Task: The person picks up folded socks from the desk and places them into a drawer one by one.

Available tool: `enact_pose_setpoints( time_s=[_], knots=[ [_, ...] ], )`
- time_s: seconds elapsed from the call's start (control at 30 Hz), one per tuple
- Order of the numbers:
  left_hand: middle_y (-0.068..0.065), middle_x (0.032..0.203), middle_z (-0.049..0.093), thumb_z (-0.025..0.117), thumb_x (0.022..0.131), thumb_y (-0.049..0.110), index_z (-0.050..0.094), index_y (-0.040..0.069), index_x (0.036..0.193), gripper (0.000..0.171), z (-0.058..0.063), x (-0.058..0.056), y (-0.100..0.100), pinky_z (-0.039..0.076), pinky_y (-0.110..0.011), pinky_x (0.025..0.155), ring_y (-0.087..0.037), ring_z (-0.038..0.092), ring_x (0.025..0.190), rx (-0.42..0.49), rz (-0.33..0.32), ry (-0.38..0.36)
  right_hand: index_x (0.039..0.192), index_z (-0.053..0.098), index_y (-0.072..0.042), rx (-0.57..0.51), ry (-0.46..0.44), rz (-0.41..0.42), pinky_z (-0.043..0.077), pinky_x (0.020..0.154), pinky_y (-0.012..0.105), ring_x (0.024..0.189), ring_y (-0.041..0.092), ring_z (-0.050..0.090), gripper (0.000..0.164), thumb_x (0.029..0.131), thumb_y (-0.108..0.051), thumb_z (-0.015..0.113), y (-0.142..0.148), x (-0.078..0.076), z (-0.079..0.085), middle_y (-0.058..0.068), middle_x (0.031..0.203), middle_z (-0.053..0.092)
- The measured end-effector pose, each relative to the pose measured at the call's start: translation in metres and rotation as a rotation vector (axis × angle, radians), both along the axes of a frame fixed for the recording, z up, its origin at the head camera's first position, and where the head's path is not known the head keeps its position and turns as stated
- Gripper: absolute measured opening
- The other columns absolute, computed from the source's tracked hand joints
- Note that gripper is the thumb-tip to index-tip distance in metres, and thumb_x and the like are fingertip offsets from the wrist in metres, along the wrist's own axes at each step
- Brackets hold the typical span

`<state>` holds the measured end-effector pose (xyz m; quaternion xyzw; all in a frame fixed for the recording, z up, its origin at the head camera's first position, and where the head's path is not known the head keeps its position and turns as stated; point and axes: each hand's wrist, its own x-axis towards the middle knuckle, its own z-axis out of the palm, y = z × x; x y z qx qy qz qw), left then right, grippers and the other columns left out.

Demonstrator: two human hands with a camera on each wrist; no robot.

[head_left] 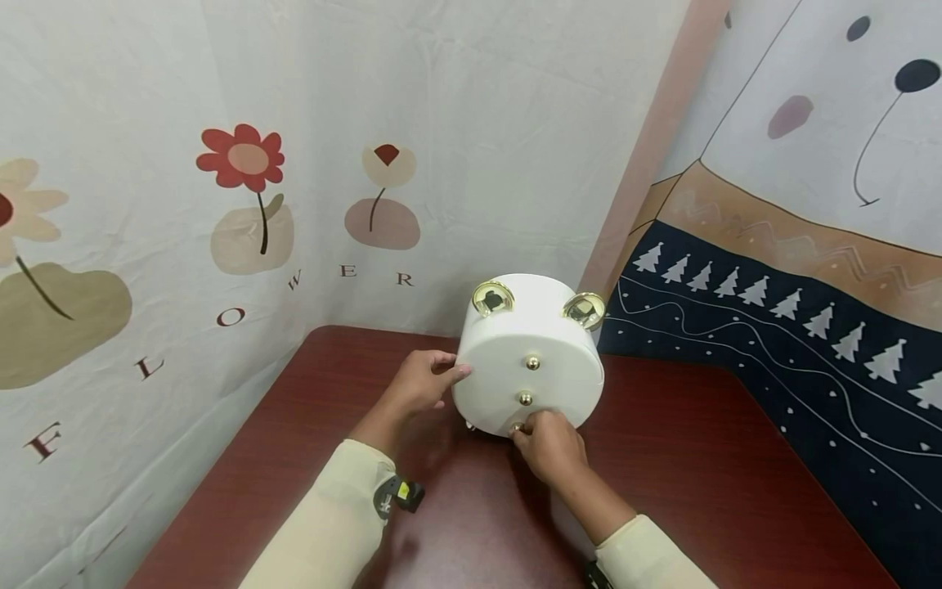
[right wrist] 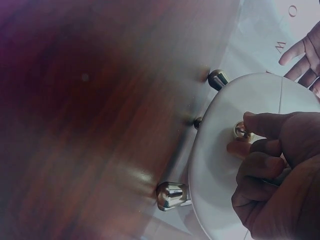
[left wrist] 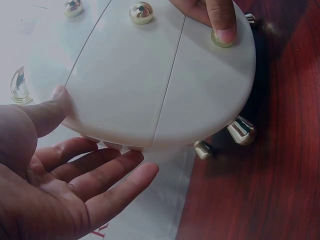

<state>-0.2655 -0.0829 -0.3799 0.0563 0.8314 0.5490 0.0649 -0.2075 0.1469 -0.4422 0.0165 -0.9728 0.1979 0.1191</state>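
Observation:
A round white drawer box (head_left: 495, 380) stands on gold feet (left wrist: 243, 131) on the table. Three gold knobs run down its front face, among them the upper knob (head_left: 533, 363) and the middle knob (head_left: 525, 398). Two thin seams divide that face into three drawer fronts. My right hand (head_left: 550, 446) pinches the bottom knob (right wrist: 241, 131) between thumb and finger. At the box's left side, my left hand (head_left: 421, 382) has its thumb on the front edge, while its other fingers extend loosely along the curved side.
Two round gold ears, the left ear (head_left: 492, 299) and the right ear (head_left: 585, 310), sit on top of the box. Underneath is a dark red wooden table (head_left: 662, 491). Behind it hangs a white flower-print curtain (head_left: 471, 164), with a dark tree-patterned cloth (head_left: 780, 360) to the right.

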Motion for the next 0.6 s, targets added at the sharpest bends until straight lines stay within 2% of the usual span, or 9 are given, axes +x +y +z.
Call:
enact_pose_setpoints(
  time_s=[0.13,0.3,0.33,0.53,0.6],
  knots=[
    [-0.022,0.153,0.064,0.074,0.107,0.031,0.066,0.002,0.147,0.051,-0.001,0.000,0.000,0.068,-0.052,0.092,-0.040,0.072,0.127,0.000,-0.003,-0.009,0.055,0.065,-0.024,-0.005,-0.010,0.011,0.047,0.053,0.038,0.063,0.011,0.056,0.044,0.094,-0.032,0.085,0.003,0.001,0.000,-0.008,0.063,0.062],
    [-0.022,0.153,0.064,0.075,0.106,0.032,0.066,0.002,0.147,0.051,-0.002,0.000,-0.002,0.069,-0.051,0.091,-0.040,0.073,0.126,0.000,-0.004,-0.002,0.065,0.075,-0.027,-0.020,-0.012,0.026,0.052,0.057,0.043,0.067,0.013,0.061,0.029,0.090,-0.032,0.088,0.011,0.004,0.003,-0.009,0.070,0.069],
    [-0.022,0.152,0.065,0.075,0.106,0.032,0.067,0.001,0.146,0.051,-0.004,0.000,-0.002,0.069,-0.049,0.090,-0.039,0.074,0.123,-0.004,-0.006,0.014,0.067,0.076,-0.027,-0.029,-0.016,0.024,0.052,0.058,0.043,0.068,0.013,0.062,0.026,0.090,-0.033,0.089,0.014,0.005,0.004,-0.009,0.072,0.070],
    [-0.025,0.141,0.072,0.078,0.104,0.034,0.064,-0.005,0.142,0.056,-0.018,0.006,-0.002,0.061,-0.052,0.108,-0.040,0.071,0.130,-0.039,-0.020,0.169,0.076,0.078,-0.026,-0.085,-0.052,-0.002,0.052,0.060,0.038,0.069,0.011,0.064,0.021,0.089,-0.037,0.091,0.032,0.010,0.011,-0.010,0.075,0.074],
    [-0.024,0.142,0.071,0.080,0.102,0.035,0.061,-0.002,0.146,0.061,-0.021,0.010,-0.001,0.057,-0.054,0.113,-0.040,0.068,0.135,-0.057,-0.019,0.183,0.080,0.079,-0.025,-0.090,-0.060,-0.009,0.053,0.061,0.038,0.073,0.011,0.066,0.020,0.088,-0.038,0.091,0.038,0.012,0.014,-0.008,0.079,0.077]
  ],
)
